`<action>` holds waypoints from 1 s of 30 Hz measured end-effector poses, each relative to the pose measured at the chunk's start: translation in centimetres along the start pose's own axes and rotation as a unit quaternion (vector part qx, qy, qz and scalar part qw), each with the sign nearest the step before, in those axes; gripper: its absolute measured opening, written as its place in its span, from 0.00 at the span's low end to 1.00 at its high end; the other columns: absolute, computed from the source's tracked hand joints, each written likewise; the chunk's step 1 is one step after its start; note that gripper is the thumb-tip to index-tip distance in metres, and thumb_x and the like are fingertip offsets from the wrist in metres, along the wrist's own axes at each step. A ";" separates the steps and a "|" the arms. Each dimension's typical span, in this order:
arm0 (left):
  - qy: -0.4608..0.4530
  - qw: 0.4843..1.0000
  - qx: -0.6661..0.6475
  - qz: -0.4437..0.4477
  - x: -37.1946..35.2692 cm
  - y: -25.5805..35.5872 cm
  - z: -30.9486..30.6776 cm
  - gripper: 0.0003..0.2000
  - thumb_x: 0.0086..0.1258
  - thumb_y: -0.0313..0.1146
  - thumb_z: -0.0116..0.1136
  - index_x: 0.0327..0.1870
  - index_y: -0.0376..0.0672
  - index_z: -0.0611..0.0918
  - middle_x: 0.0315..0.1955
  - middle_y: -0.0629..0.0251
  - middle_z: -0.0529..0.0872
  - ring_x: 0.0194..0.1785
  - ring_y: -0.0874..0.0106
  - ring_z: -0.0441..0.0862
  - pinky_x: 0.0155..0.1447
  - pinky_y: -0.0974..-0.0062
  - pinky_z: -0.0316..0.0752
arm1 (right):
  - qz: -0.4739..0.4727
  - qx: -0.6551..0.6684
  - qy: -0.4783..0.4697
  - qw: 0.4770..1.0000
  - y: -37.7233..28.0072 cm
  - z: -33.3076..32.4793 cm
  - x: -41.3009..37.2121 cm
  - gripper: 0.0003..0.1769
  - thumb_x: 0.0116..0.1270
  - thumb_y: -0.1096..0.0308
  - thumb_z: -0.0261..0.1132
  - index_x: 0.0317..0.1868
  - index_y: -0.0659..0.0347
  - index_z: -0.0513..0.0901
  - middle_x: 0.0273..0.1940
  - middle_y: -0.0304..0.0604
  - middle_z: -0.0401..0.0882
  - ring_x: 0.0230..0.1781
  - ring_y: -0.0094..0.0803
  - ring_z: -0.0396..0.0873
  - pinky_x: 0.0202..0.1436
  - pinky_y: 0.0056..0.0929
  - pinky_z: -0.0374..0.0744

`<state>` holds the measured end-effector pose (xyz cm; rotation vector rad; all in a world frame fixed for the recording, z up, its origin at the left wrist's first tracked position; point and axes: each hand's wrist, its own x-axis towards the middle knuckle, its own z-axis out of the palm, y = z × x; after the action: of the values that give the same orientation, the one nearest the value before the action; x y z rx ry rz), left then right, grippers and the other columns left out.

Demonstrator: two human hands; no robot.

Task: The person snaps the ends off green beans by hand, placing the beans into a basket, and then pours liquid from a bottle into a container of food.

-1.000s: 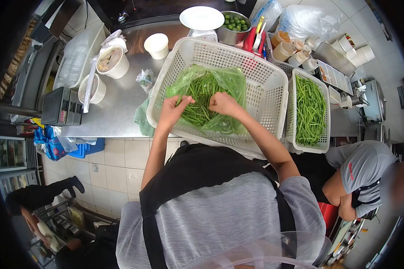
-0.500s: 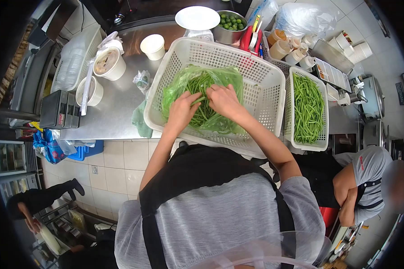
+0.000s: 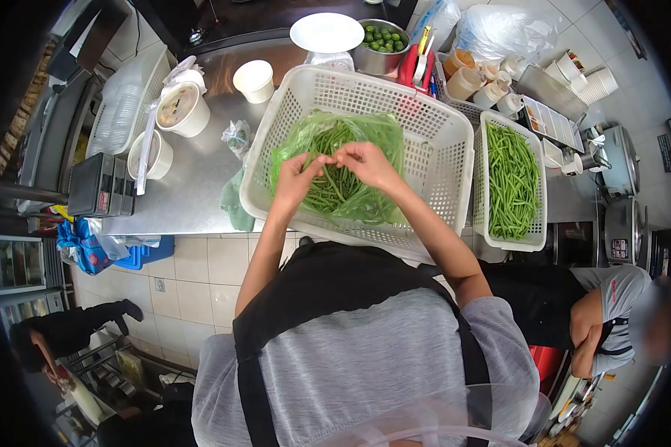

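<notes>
My fingertips have just come together over the open, translucent green plastic bag (image 3: 384, 138), so both hands now meet at one small spot. My left hand (image 3: 294, 181) is closed in a pinch, apparently on a slim green bean (image 3: 309, 159). My right hand (image 3: 367, 162) has its thumb and forefinger drawn together right beside it; I cannot tell whether they grip the bean too. More loose green beans (image 3: 329, 195) lie in the bag just under my hands, and the bag sits inside the large white perforated plastic basket (image 3: 436, 175). Well to the right of my right hand, a narrower white plastic basket (image 3: 482, 195) holds another heap of beans. Beyond my hands is a round steel pot (image 3: 375, 62) of small green fruits; off to my left, a white lidded tub (image 3: 184, 112) stands on the steel counter (image 3: 194, 175). As for writing, the red print on the co-worker's grey sleeve (image 3: 625, 292) and the label on the black drawer unit (image 3: 97, 186) are too small to read.
</notes>
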<state>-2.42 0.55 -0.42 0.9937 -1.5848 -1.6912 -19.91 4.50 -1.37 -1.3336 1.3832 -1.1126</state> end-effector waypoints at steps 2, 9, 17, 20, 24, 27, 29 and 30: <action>0.023 1.000 -0.020 0.002 0.1 -0.2 -0.5 0.09 0.68 0.35 0.54 0.40 0.41 0.83 0.22 0.78 0.75 0.17 0.91 0.58 0.20 0.89 0.51 | 0.066 0.027 -0.046 0.996 -0.9 0.2 -0.7 0.05 0.60 0.72 0.64 0.31 0.66 0.81 0.27 0.34 0.80 0.25 0.16 0.72 0.28 0.18 0.70; 0.030 0.951 -0.300 -0.062 -0.1 0.7 -0.6 0.10 0.68 0.33 0.54 0.45 0.39 0.80 0.27 0.75 0.79 0.18 0.90 0.57 0.19 0.90 0.50 | -0.041 0.080 0.054 0.994 -0.9 0.9 -0.1 0.04 0.60 0.73 0.64 0.31 0.64 0.80 0.27 0.32 0.77 0.24 0.13 0.67 0.28 0.15 0.65; 0.057 0.941 -0.334 -0.019 -0.3 2.2 1.0 0.11 0.70 0.34 0.52 0.47 0.39 0.79 0.29 0.72 0.80 0.16 0.89 0.55 0.19 0.89 0.50 | 0.009 0.356 0.159 0.921 -2.4 3.2 -0.1 0.06 0.65 0.69 0.60 0.36 0.62 0.79 0.27 0.29 0.74 0.23 0.14 0.64 0.27 0.15 0.64; 0.098 0.976 -0.189 0.036 -1.1 2.4 1.2 0.11 0.70 0.34 0.51 0.48 0.39 0.78 0.30 0.72 0.79 0.18 0.90 0.56 0.19 0.89 0.49 | 0.060 0.346 0.205 0.913 -1.0 1.7 1.6 0.09 0.65 0.67 0.59 0.30 0.64 0.80 0.27 0.33 0.77 0.22 0.18 0.69 0.26 0.19 0.66; 0.096 0.951 -0.294 0.009 -0.9 1.4 -0.3 0.10 0.71 0.37 0.50 0.42 0.40 0.78 0.24 0.73 0.75 0.18 0.88 0.57 0.20 0.87 0.49 | -0.044 -0.122 0.048 0.990 3.1 0.9 2.4 0.13 0.60 0.63 0.62 0.26 0.65 0.83 0.24 0.45 0.81 0.23 0.33 0.78 0.30 0.33 0.75; 0.097 0.925 -0.368 -0.006 -0.6 0.9 -1.1 0.10 0.71 0.39 0.49 0.38 0.41 0.77 0.21 0.74 0.72 0.18 0.86 0.58 0.20 0.86 0.52 | -0.011 -0.266 -0.115 0.957 2.2 2.8 0.3 0.08 0.55 0.66 0.64 0.26 0.62 0.82 0.27 0.44 0.80 0.28 0.43 0.78 0.34 0.37 0.76; 0.098 0.927 -0.362 -0.007 -0.7 0.8 -1.3 0.10 0.72 0.39 0.48 0.37 0.42 0.75 0.20 0.74 0.70 0.19 0.85 0.59 0.21 0.86 0.53 | -0.031 -0.316 -0.115 0.941 2.4 3.9 -0.2 0.07 0.54 0.66 0.65 0.26 0.61 0.81 0.30 0.44 0.79 0.31 0.42 0.78 0.36 0.38 0.75; 0.099 0.937 -0.334 0.001 -0.8 1.0 -1.3 0.09 0.72 0.38 0.48 0.38 0.42 0.75 0.20 0.74 0.70 0.19 0.85 0.59 0.21 0.86 0.53 | -0.041 -0.340 -0.115 0.932 2.4 4.1 -0.2 0.07 0.53 0.66 0.66 0.26 0.61 0.80 0.31 0.44 0.78 0.33 0.42 0.79 0.37 0.38 0.75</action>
<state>-0.97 0.40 0.69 0.7667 -0.7782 -1.8643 -16.38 4.69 -4.59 -1.9525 1.6103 -0.4958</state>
